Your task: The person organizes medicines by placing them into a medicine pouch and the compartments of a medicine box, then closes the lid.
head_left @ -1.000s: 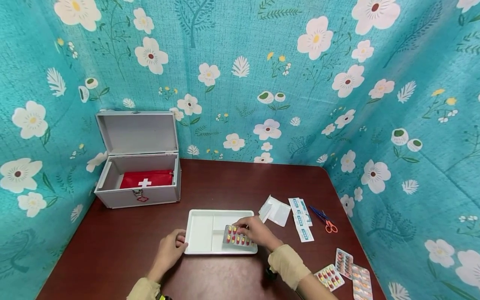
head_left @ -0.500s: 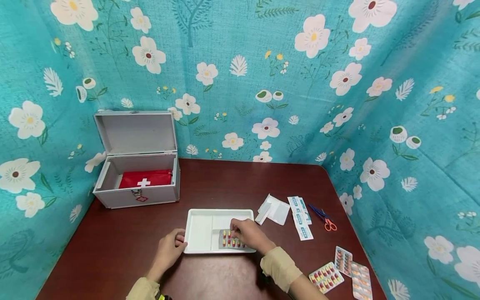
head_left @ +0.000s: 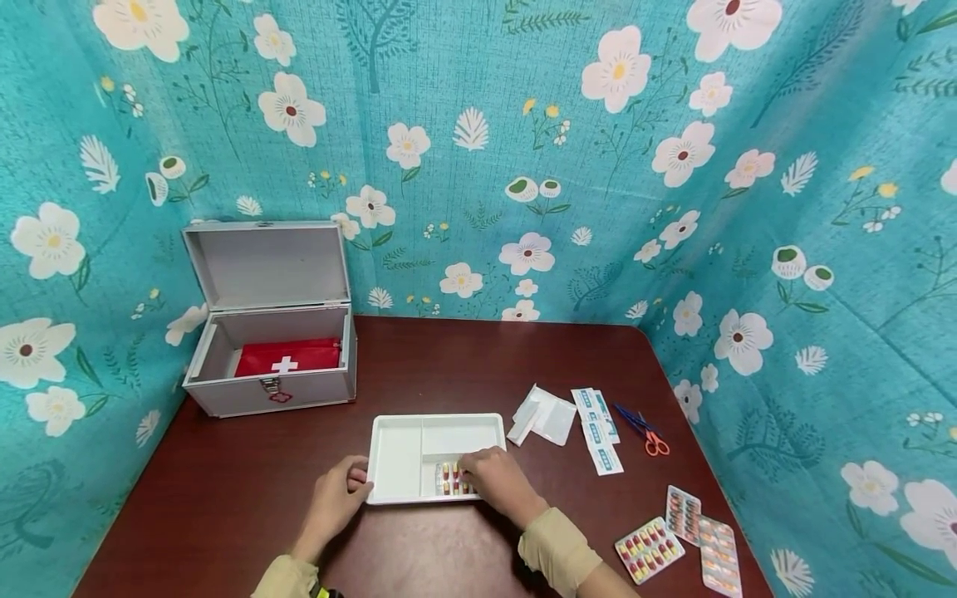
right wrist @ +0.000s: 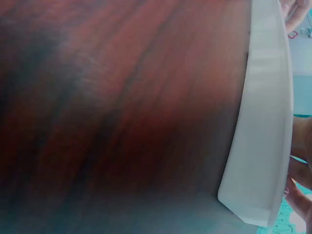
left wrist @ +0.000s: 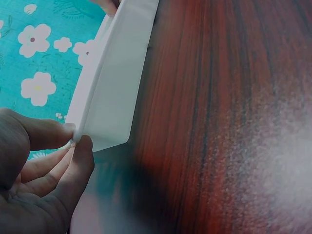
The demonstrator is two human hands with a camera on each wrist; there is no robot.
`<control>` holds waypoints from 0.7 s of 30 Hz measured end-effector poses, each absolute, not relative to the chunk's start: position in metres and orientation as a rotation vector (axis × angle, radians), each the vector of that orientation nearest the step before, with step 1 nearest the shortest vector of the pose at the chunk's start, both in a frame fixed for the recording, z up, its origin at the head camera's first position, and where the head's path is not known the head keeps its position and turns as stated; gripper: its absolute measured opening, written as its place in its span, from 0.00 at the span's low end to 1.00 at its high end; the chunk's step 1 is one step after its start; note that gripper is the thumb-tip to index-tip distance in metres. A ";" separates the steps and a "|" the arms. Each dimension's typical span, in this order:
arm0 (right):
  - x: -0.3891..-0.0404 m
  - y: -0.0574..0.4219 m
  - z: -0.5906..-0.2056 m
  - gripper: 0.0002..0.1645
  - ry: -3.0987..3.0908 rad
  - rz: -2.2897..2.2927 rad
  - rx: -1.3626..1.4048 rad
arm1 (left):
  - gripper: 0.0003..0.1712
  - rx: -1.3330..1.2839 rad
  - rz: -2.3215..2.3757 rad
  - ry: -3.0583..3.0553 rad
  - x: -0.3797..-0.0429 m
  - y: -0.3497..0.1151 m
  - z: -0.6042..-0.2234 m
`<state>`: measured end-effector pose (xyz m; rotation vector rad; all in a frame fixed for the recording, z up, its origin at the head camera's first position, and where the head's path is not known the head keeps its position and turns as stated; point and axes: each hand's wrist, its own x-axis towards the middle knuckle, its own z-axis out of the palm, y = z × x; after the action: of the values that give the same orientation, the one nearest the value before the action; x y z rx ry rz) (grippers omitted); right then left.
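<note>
The blister pack of red-and-yellow capsules (head_left: 446,480) now lies lower, inside the front right compartment of the white tray (head_left: 396,459) — a second ago it was held tilted across the tray's right side, with more of its capsules on show. Only its left columns are visible now; the right hand (head_left: 501,480) covers the rest. That hand has come down and leftward, its fingers reaching over the tray's wall to the pack, and I cannot tell whether its grip is pinching the pack or merely touching it.

The left hand (head_left: 334,498) keeps its place at the front left corner, its grip pinching the tray's rim between thumb and fingers.

With the right forearm shifted, the second capsule pack (head_left: 649,550) on the dark red surface (head_left: 434,365) shows whole; earlier the arm partly covered it. Unmoved are the open silver case (head_left: 272,394) with its red pouch (head_left: 257,359) and — well to the right — the orange-handled scissors (head_left: 657,446).
</note>
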<state>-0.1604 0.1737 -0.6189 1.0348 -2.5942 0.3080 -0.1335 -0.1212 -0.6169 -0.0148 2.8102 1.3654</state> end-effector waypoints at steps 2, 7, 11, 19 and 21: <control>-0.159 0.175 -0.619 0.09 -2.541 0.258 1.030 | 0.20 0.005 1.380 2.819 -0.134 -0.121 -0.618; -0.157 0.181 -0.618 0.12 -2.491 0.233 1.001 | 0.20 0.084 1.430 2.880 -0.133 -0.119 -0.618; -0.151 0.200 -0.611 0.22 -2.520 0.334 0.939 | 0.20 0.067 1.423 2.862 -0.133 -0.120 -0.617; -0.119 0.293 -0.583 0.29 -2.715 0.418 0.641 | 0.21 -0.002 1.333 2.795 -0.134 -0.122 -0.616; -0.106 0.319 -0.576 0.32 -2.780 0.376 0.546 | 0.21 -0.008 1.324 2.788 -0.134 -0.122 -0.616</control>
<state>-0.1059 0.3192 -0.5761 0.5460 -2.7802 0.3756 -0.1340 -0.1220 -0.6163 -0.0082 2.7881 1.3237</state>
